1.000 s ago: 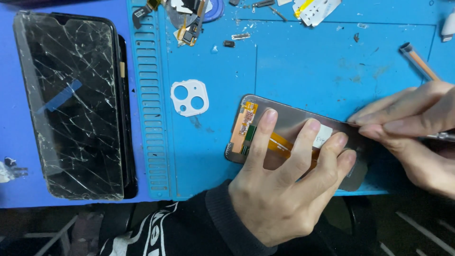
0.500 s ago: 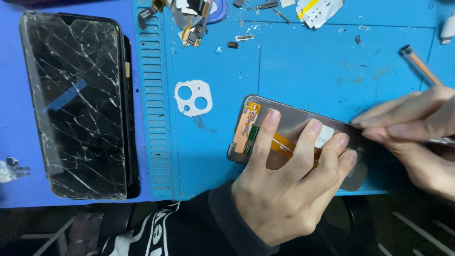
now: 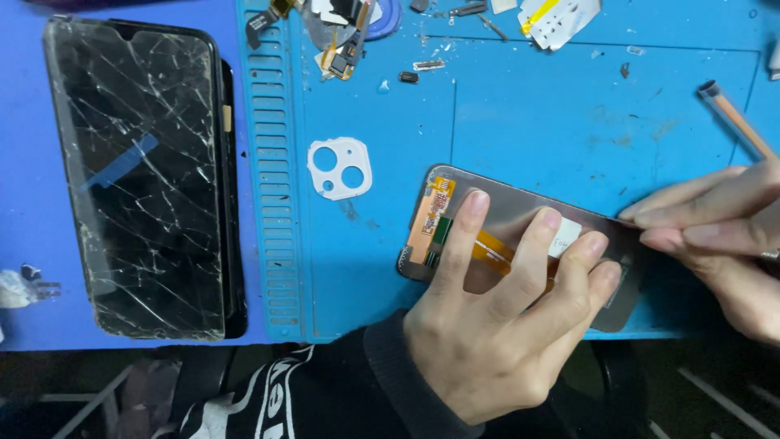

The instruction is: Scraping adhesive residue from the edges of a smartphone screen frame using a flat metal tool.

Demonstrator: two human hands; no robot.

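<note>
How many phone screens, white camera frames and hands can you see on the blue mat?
Phone screens: 2, the cracked screen and the screen panel lying back side up
White camera frames: 1, the camera frame
Hands: 2, the left hand and the right hand, both on the screen panel
Total: 5

Phone repair workbench — blue repair mat [image 3: 528, 114], cracked phone screen [image 3: 138, 171], loose parts [image 3: 345, 41]

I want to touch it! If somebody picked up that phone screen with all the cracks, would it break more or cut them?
Probably yes. The cracked screen has cracks running across nearly its whole face, so it likely flexes and sheds slivers when lifted. It looks thin and flat, so probably light and unlikely to roll. It lies on the blue mat, apart from both hands.
</note>
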